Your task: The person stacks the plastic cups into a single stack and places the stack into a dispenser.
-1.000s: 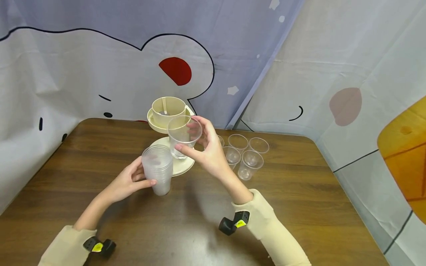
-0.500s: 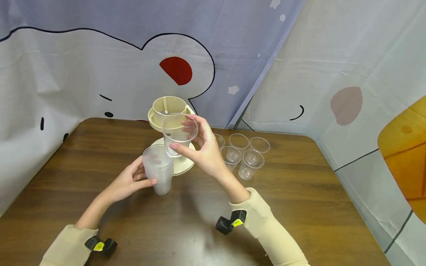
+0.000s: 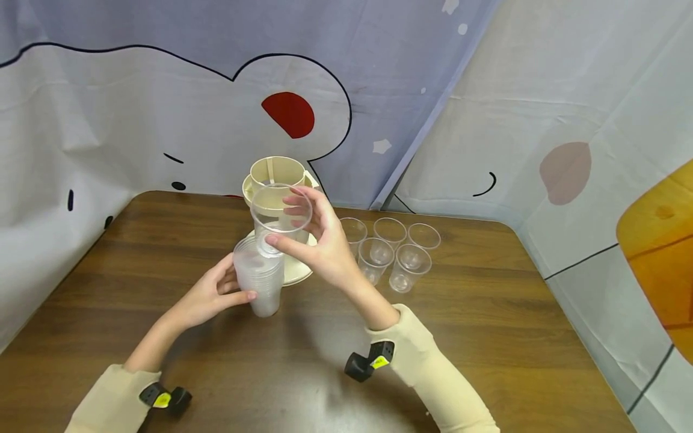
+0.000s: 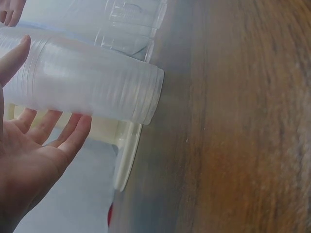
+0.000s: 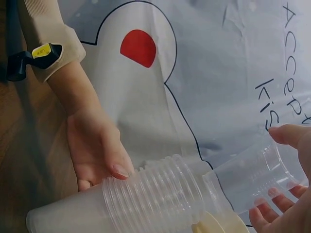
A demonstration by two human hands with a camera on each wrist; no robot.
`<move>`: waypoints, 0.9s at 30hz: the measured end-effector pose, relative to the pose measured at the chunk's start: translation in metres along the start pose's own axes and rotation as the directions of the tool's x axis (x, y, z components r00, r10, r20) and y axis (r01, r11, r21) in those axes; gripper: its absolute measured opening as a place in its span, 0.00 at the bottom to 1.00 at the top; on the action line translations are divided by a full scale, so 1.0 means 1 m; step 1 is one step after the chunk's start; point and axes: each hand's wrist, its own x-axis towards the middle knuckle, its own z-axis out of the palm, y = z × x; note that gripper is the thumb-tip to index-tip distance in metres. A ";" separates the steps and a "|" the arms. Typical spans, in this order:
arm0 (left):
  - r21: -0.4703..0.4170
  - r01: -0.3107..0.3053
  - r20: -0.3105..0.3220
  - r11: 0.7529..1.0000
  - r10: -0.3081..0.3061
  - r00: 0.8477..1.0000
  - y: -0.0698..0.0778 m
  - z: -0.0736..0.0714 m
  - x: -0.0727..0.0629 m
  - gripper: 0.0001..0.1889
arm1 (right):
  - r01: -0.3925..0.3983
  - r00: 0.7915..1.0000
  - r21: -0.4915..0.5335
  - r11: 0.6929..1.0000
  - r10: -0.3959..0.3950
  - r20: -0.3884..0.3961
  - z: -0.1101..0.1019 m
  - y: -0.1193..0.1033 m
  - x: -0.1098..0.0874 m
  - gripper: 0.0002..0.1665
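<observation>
Gripping a thick stack of nested clear cups with the left hand, with thumb on one side and fingers curled round the other. Cannot tell contact with the table from a slight lift, as far as the base of the stack goes. Holding one single clear cup in the right hand, pinched between thumb and fingers, mouth up. Placed over the mouth of the stack in the head view, with the narrow end facing the stack in the right wrist view; not seated inside. Cannot tell touching from just apart at the rim.

On the table to the right: five upright loose cups, grouped close together, three behind and two in front. Behind the stack and held cup: a cream stand, partly hidden, with a round base lower down.

Progress, by judgement: partway through handling cups between stack and single. Already nested: many, judging by the close-packed rims in the right wrist view; too blurred for a sure count. In transit: one. Standing separate: five. Cannot settle the direction, adding or drawing out, from the present pose alone. If adding: left to do, seating the held cup and then collecting the five. If drawing out: left to do, setting down the held cup and parting the many nested ones
</observation>
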 end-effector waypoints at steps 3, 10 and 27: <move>0.006 0.004 0.001 1.000 -0.004 1.000 0.000 0.000 0.000 0.38 | -0.004 1.000 0.006 1.000 0.004 0.005 0.002 0.001 0.001 0.43; 0.014 0.000 0.003 1.000 0.000 1.000 0.001 -0.001 -0.001 0.38 | -0.018 0.999 0.006 1.000 0.018 0.027 0.005 0.004 0.001 0.43; 0.013 -0.019 -0.005 1.000 0.019 1.000 0.002 0.002 -0.002 0.36 | -0.071 0.996 -0.016 0.997 0.072 0.057 0.009 0.008 -0.002 0.45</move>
